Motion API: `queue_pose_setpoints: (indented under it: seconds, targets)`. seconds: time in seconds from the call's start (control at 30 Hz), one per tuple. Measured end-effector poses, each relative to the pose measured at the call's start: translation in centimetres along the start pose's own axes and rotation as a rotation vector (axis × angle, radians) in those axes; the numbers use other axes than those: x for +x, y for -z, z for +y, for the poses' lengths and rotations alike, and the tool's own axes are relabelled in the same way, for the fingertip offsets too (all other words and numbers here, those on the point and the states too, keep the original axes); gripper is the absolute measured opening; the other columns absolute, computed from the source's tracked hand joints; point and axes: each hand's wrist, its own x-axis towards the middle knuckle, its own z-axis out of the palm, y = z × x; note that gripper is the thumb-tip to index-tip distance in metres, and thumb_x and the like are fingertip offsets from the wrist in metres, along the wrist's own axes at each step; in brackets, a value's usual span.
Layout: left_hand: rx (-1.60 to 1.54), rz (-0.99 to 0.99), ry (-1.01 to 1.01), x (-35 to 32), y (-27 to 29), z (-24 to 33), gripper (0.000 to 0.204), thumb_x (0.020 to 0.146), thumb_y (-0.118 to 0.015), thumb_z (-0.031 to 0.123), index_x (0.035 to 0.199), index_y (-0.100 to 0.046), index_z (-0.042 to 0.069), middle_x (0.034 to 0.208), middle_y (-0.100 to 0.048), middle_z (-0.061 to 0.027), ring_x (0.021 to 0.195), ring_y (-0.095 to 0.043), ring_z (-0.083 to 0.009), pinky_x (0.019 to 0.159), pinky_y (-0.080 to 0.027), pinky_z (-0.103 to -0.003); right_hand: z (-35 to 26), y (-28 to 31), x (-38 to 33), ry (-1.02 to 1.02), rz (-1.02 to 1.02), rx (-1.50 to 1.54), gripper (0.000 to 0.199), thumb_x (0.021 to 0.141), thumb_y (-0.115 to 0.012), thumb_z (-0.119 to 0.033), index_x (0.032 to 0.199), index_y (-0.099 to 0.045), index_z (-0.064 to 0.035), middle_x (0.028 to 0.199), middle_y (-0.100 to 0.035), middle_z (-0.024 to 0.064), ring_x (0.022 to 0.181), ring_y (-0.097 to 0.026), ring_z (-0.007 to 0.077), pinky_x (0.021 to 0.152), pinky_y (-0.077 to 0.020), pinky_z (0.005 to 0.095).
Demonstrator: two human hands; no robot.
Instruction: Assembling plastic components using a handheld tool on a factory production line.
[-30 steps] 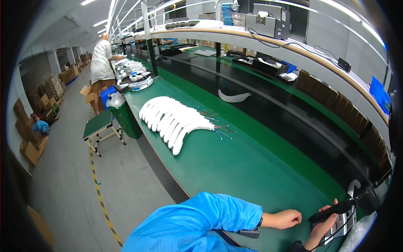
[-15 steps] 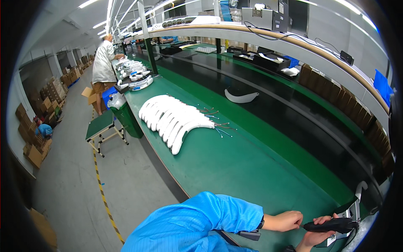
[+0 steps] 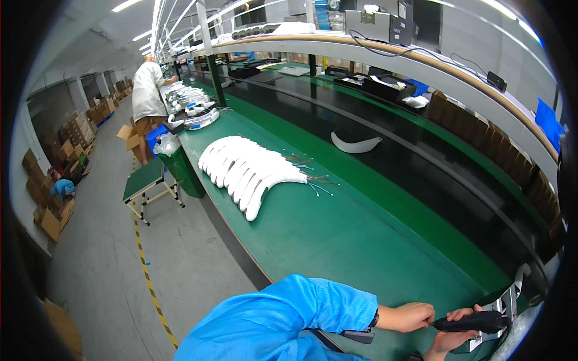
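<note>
At the lower right, my right hand (image 3: 444, 342) is wrapped round a black electric screwdriver (image 3: 472, 322), which lies level with its tip to the left. My left hand (image 3: 416, 316) is closed at that tip, its fingers pressed together; whatever they pinch is hidden. To the right of the screwdriver stands a metal fixture (image 3: 510, 301), partly cut off by the rim. A row of white curved handle-like parts (image 3: 253, 171) with thin wires at one end lies farther off on the green bench (image 3: 355, 240).
A curved white piece (image 3: 356, 144) rests on the black conveyor belt (image 3: 415, 156). A dark flat object (image 3: 359, 337) sits below my left forearm. On the left are a green-topped stool (image 3: 144, 185), a green bin (image 3: 183, 171) and a person in white (image 3: 148, 90) at the bench.
The curved white piece on the belt has moved right and slightly nearer. The distant person in white has shifted slightly. My hands and the screwdriver have barely moved.
</note>
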Motion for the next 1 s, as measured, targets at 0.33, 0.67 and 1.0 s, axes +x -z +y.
queue_pose_setpoints:
  seconds: [0.33, 0.67, 1.0]
  targets:
    - [0.69, 0.322, 0.059, 5.5, 21.2, -2.3, 0.045, 0.072, -0.069, 0.017, 0.11, -0.058, -0.005, 0.106, -0.058, -0.0247, 0.106, -0.052, -0.0373, 0.092, -0.044, -0.043, 0.6, 0.4, 1.5, -0.038, 0.074, -0.089, 0.08, 0.083, -0.036, -0.072, 0.119, -0.039, -0.0009, 0.071, -0.046, 0.0047, 0.057, -0.048, 0.0129, 0.056, -0.0441, 0.0264]
    - [1.347, 0.709, 0.575, 2.7, 44.8, -22.5, 0.028, 0.073, -0.065, 0.012, 0.1, -0.06, 0.008, 0.104, -0.061, -0.0143, 0.105, -0.055, -0.0342, 0.081, -0.05, -0.044, 1.3, 1.2, 1.4, -0.075, 0.114, -0.153, 0.081, 0.08, -0.037, -0.075, 0.115, -0.04, -0.0018, 0.067, -0.05, 0.008, 0.055, -0.051, 0.0164, 0.057, -0.0469, 0.0299]
    - [0.958, 0.292, -0.441, 4.1, 30.6, -6.4, 0.031, 0.067, -0.064, -0.007, 0.095, -0.062, 0.005, 0.101, -0.063, -0.0107, 0.107, -0.057, -0.031, 0.091, -0.047, -0.04, 0.8, 3.6, 2.4, -0.015, 0.224, -0.191, 0.08, 0.08, -0.042, -0.073, 0.117, -0.042, -0.0018, 0.073, -0.05, 0.0078, 0.064, -0.049, 0.0154, 0.059, -0.0437, 0.0292]
